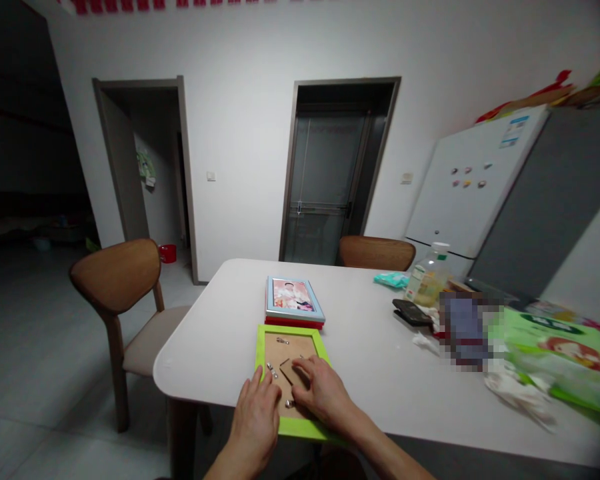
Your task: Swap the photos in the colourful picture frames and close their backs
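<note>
A lime-green photo frame (261, 347) lies back side up at the table's near edge, its brown backing board (300, 344) showing. Small metal clips are on the board, among them one near the top (283, 341) and one by the left side (273, 371). My left hand (256, 412) rests on the frame's left border, fingers laid over it. Over the board's middle, my right hand (325, 393) has thumb and fingers apart around a raised brown flap (296, 377); its fingers partly hide the flap and the board's right side.
Beyond the green frame, a light-blue photo frame (320, 312) with a picture lies on a red one (300, 323). To the right are a black wallet-like object (411, 313), a plastic bottle (427, 280), crumpled tissues and a green package (555, 347). Wooden chairs stand around the table (205, 347).
</note>
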The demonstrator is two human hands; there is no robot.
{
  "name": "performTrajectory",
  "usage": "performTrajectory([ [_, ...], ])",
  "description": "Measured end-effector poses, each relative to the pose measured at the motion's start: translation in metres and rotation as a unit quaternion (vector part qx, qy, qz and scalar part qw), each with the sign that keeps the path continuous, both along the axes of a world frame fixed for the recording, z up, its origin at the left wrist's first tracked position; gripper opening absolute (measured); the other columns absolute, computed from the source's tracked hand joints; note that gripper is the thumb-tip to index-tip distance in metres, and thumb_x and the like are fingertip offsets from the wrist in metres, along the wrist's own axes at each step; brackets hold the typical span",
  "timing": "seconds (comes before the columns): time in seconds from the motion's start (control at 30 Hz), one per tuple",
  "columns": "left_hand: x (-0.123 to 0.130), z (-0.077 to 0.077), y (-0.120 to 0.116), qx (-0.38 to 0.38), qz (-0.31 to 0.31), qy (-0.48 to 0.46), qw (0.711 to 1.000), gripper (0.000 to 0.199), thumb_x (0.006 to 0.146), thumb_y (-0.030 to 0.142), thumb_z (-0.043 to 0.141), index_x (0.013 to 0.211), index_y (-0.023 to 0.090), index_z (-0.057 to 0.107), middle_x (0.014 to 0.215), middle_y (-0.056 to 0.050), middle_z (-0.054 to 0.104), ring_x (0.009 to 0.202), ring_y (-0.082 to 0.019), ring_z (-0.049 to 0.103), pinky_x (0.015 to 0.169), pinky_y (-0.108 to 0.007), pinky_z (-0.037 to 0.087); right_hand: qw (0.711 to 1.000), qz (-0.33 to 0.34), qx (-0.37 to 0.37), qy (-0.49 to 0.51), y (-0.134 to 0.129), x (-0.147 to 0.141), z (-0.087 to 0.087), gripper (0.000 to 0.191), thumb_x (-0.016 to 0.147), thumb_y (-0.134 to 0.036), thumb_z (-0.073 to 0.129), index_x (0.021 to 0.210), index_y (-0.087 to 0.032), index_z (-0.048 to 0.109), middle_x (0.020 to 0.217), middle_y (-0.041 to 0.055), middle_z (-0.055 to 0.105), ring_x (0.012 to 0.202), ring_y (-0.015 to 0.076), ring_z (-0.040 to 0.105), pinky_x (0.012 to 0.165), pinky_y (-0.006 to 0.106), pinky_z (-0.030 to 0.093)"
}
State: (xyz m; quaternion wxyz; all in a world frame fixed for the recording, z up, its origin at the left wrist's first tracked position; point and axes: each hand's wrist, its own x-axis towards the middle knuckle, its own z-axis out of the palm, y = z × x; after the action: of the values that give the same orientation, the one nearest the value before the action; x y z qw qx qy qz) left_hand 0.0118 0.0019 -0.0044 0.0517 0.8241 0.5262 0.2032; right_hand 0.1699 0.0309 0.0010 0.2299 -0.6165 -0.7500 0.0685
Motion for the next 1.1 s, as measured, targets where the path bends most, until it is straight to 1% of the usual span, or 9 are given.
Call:
performTrajectory([
  [0.13,-0.005,0.001,0.0,0.034,-0.011,-0.007,0.999,0.04,0.074,0.009,0.038,0.112,0.018,0.046,0.128,-0.011,0.04,0.12,-0.025,0.031,0.096,-0.053,0.022,1.0,0.002,-0.017,0.004,0.006,0.0,0.012,0.034,0.061,-0.025,0.052,0.093,-0.019,0.06,0.085,0.0058,0.06,0.078,0.0161,0.052,0.065,0.021,0.035],
  [0.27,-0.009,0.009,-0.005,0.031,-0.049,0.001,0.998,0.054,0.068,0.018,0.049,0.12,0.016,0.038,0.134,-0.012,0.028,0.124,-0.026,0.022,0.098,-0.052,0.02,0.999,0.016,-0.048,-0.006,0.011,0.0,0.03,0.023,0.064,-0.027,0.049,0.079,-0.017,0.063,0.077,0.0052,0.064,0.066,0.0138,0.054,0.056,0.02,0.032],
  [0.33,-0.009,0.013,-0.006,0.025,-0.054,0.012,0.998,0.06,0.065,0.021,0.052,0.122,0.016,0.036,0.135,-0.012,0.026,0.124,-0.027,0.019,0.098,-0.051,0.021,0.998,0.022,-0.063,-0.007,0.013,-0.004,0.039,0.023,0.063,-0.027,0.051,0.078,-0.017,0.064,0.074,0.0044,0.064,0.063,0.0133,0.053,0.054,0.02,0.031],
  [0.5,-0.013,0.013,-0.001,0.079,-0.014,0.051,0.995,0.06,0.062,0.01,0.048,0.121,0.011,0.036,0.133,-0.014,0.028,0.124,-0.027,0.019,0.098,-0.051,0.022,0.999,0.043,0.003,0.03,0.009,-0.029,0.056,0.032,0.062,-0.036,0.054,0.087,-0.017,0.064,0.088,0.0072,0.062,0.078,0.0161,0.053,0.063,0.021,0.034],
  [0.6,-0.026,0.011,0.003,0.099,0.004,0.057,0.994,0.061,0.059,0.007,0.05,0.119,0.009,0.037,0.132,-0.016,0.03,0.123,-0.026,0.022,0.097,-0.049,0.025,0.997,0.057,0.012,0.052,0.008,-0.048,0.061,0.03,0.063,-0.037,0.055,0.084,-0.017,0.064,0.086,0.0066,0.063,0.078,0.0157,0.054,0.063,0.021,0.034],
  [0.77,-0.062,0.007,0.016,0.108,0.011,0.005,0.994,0.06,0.058,0.012,0.059,0.116,0.013,0.041,0.131,-0.016,0.034,0.122,-0.027,0.026,0.096,-0.047,0.028,0.994,0.068,-0.029,0.077,0.022,-0.08,0.055,0.032,0.064,-0.041,0.053,0.082,-0.017,0.065,0.079,0.0058,0.066,0.069,0.0145,0.056,0.057,0.021,0.034],
  [0.93,-0.098,-0.005,0.03,0.052,0.017,-0.066,0.996,0.053,0.06,0.019,0.063,0.111,0.017,0.048,0.125,-0.013,0.043,0.117,-0.026,0.035,0.095,-0.042,0.033,0.989,0.093,-0.058,0.095,0.033,-0.106,0.042,0.036,0.065,-0.034,0.051,0.094,-0.016,0.062,0.086,0.0074,0.065,0.075,0.0149,0.057,0.062,0.02,0.036],
  [1.0,-0.111,-0.013,0.033,0.022,0.02,-0.084,0.996,0.051,0.063,0.023,0.062,0.112,0.02,0.048,0.124,-0.01,0.045,0.116,-0.025,0.038,0.095,-0.041,0.034,0.987,0.119,-0.053,0.095,0.03,-0.104,0.039,0.033,0.069,-0.029,0.047,0.095,-0.015,0.061,0.088,0.0077,0.064,0.079,0.0149,0.056,0.067,0.021,0.037],
  [1.1,-0.13,-0.021,0.035,-0.007,0.013,-0.085,0.996,0.049,0.068,0.029,0.059,0.114,0.021,0.047,0.126,-0.008,0.043,0.116,-0.023,0.037,0.097,-0.039,0.03,0.989,0.131,-0.012,0.072,0.019,-0.084,0.034,0.031,0.072,-0.028,0.044,0.094,-0.016,0.061,0.092,0.0082,0.061,0.085,0.0163,0.052,0.074,0.024,0.035],
])
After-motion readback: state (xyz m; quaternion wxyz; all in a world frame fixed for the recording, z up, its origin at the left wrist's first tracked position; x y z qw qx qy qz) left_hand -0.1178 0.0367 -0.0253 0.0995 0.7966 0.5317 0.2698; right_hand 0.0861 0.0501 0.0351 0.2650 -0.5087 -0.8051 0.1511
